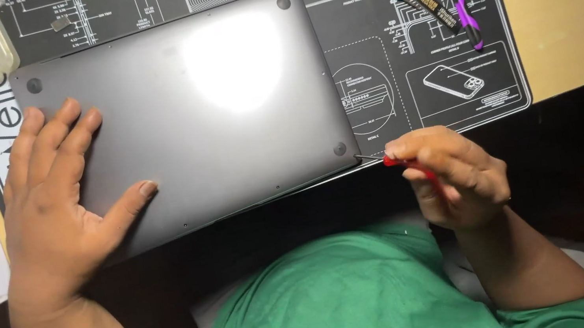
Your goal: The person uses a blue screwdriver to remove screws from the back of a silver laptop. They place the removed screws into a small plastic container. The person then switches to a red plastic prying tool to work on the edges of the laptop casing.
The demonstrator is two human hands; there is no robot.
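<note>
A black work mat point(502, 83) covers the desk. On it, bottom up, lies a grey laptop point(188, 118). At its 8 o'clock corner the left hand point(55, 206) presses flat, fingers spread, grasping nothing. At its 4 o'clock corner the right hand point(449, 172) is clenched around a red screwdriver point(397, 161), tip at the edge.

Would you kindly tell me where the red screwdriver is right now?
The red screwdriver is in the right hand, lower right of the head view, with its tip at the laptop's near right corner.
</note>
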